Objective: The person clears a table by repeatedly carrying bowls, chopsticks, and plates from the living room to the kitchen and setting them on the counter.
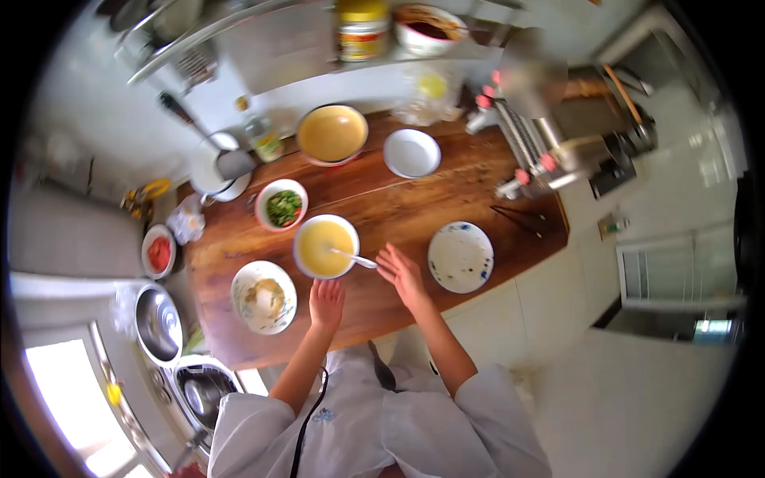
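A white bowl [298,248] of yellow liquid, which looks like beaten egg, stands in front of me on the wooden table. A spoon [362,261] leans in it, its handle over the right rim. My left hand [327,301] is at the bowl's near side, fingers stretched toward the rim; I cannot tell whether they touch it. My right hand [400,271] is open beside the end of the spoon handle, fingers apart and holding nothing. To the left sits a patterned bowl [264,298] with pale, brownish contents. On the right lies a patterned plate [460,256] with some dark bits.
Behind stand a bowl of chopped greens [284,206], a yellow bowl [332,133], a white bowl [412,153] and a bottle [264,139]. A metal machine [527,143] is clamped at the right back. Black chopsticks [516,218] lie near the right edge. A shelf overhangs the back.
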{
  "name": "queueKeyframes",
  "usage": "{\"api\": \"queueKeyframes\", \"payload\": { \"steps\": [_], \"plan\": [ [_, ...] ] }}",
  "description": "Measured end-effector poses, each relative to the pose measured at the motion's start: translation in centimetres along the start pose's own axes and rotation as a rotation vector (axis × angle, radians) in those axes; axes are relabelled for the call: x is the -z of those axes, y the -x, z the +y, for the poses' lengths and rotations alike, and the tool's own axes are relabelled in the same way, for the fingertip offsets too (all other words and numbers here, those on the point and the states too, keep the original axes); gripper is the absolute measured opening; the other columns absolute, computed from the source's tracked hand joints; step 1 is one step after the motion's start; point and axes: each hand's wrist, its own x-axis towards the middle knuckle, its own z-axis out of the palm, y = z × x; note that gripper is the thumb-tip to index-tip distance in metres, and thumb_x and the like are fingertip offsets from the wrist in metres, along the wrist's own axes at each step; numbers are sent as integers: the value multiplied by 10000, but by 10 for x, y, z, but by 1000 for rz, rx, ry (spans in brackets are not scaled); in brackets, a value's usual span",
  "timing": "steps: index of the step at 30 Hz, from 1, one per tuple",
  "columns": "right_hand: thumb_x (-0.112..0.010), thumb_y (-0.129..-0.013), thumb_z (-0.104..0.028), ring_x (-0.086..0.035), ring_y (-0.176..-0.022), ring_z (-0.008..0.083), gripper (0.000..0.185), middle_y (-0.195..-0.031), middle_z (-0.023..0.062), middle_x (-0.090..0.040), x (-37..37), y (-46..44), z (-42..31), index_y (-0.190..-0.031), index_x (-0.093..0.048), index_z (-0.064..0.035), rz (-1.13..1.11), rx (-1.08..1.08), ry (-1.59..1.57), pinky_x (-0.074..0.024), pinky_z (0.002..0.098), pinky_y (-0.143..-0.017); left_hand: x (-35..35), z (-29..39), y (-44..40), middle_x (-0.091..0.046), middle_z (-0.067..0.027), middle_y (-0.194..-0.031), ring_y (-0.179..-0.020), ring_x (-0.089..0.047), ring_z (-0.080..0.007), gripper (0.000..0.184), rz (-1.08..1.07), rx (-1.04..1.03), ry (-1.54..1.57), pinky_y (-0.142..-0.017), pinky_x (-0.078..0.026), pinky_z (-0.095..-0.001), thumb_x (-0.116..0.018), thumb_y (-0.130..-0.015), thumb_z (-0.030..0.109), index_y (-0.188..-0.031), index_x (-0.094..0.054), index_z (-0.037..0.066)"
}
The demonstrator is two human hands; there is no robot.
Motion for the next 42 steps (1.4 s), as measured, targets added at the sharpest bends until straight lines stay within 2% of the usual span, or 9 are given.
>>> {"api": "queueKeyframes", "payload": {
  "steps": [2, 4, 5, 9, 14, 23, 30, 34, 42],
  "plan": [
    [-499, -847, -242, -484, -1045, 226, 463, -1173, 176, -445, 28, 39, -9, -1195, -381, 39, -16, 42, -83, -416, 337, -875, 22, -35, 4, -450, -64, -1148, -1062, -432, -179, 402, -174, 74, -347, -894, -348, -297, -445, -843, 284, -1181, -397, 73],
    [-475, -857, -188, -510, -1015, 235, 354, -1101, 149, -509, 67, 73, -20, -1137, -446, 26, 46, 56, -116, -429, 341, -863, -5, -72, 18, -521, -42, -963, -889, -499, -140, 243, -458, 249, -524, -774, -404, -257, -475, -831, 223, -1018, -495, 69],
    [-488, -847, -158, -555, -930, 228, 249, -989, 136, -564, 88, 90, -25, -1014, -520, 24, 119, 78, -180, -444, 335, -837, -31, -94, 36, -522, -19, -835, -770, -499, -104, 116, -377, 278, -715, -699, -413, -236, -488, -828, 175, -882, -515, 75],
    [-523, -820, -123, -577, -832, 206, 138, -856, 104, -581, 178, 163, -76, -872, -539, 4, 325, 227, -159, -462, 329, -788, -106, -211, 53, -518, -23, -836, -805, -499, -111, 95, -618, 411, -1031, -721, -413, -239, -515, -817, 147, -870, -507, 68],
    [-550, -799, -106, -568, -830, 195, 131, -858, 108, -579, 312, 244, -129, -854, -539, 12, 481, 397, -291, -461, 317, -790, -160, -406, 60, -519, -11, -856, -846, -494, -98, 112, -730, 437, -1104, -769, -415, -257, -557, -788, 107, -881, -506, 70],
    [-557, -775, -40, -569, -804, 193, 104, -840, 113, -571, 534, 342, -239, -841, -530, 34, 747, 588, -472, -472, 313, -775, -248, -700, 95, -525, -13, -853, -841, -508, -107, 93, -958, 722, -1440, -780, -426, -260, -566, -770, 86, -850, -522, 70],
    [-581, -758, -25, -566, -790, 163, 98, -805, 91, -579, 739, 375, -379, -833, -535, 17, 840, 723, -457, -465, 289, -762, -351, -940, 103, -576, -55, -881, -847, -553, -135, 124, -1307, 887, -1595, -788, -459, -262, -559, -795, 84, -905, -540, 29],
    [-590, -752, -29, -568, -768, 152, 88, -789, 91, -590, 842, 407, -482, -815, -540, 6, 907, 774, -473, -455, 264, -744, -432, -1096, 117, -588, -60, -840, -813, -561, -127, 90, -1480, 846, -1641, -768, -457, -252, -555, -795, 67, -862, -562, 8],
    [-571, -750, 5, -566, -772, 157, 70, -795, 89, -582, 1056, 465, -609, -808, -533, -7, 1031, 817, -611, -468, 278, -733, -520, -1370, 143, -598, -66, -797, -765, -575, -135, 102, -1519, 1046, -1686, -737, -474, -261, -590, -774, 84, -832, -570, 4]
  ]
}}
